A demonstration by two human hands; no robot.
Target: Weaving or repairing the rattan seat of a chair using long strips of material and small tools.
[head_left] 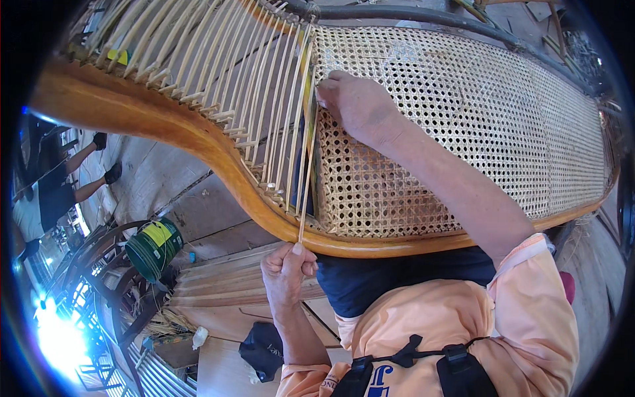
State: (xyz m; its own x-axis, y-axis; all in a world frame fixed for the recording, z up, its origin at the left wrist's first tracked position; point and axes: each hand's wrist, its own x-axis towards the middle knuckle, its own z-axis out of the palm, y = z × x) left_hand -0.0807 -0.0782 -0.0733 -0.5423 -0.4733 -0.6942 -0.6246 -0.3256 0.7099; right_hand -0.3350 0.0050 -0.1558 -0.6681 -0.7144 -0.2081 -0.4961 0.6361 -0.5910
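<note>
A curved wooden frame point(218, 159) lies across my lap, with a finished woven cane panel point(456, 126) on its right part. Pale rattan strands point(284, 126) run side by side over the open left part, their ends tied along the frame's edge. My left hand point(289, 272) pinches the end of one rattan strand just below the near rim. My right hand point(357, 104) is closed at the panel's left edge, beside the last strands. Its fingertips are turned away, so what they grip is hidden.
A green bucket with a yellow label point(153, 250) stands at the lower left beside dark curved furniture parts point(119, 284). A black cap point(262, 351) and a small white bottle point(200, 337) lie near my left arm. Another person's legs point(86, 172) show at far left.
</note>
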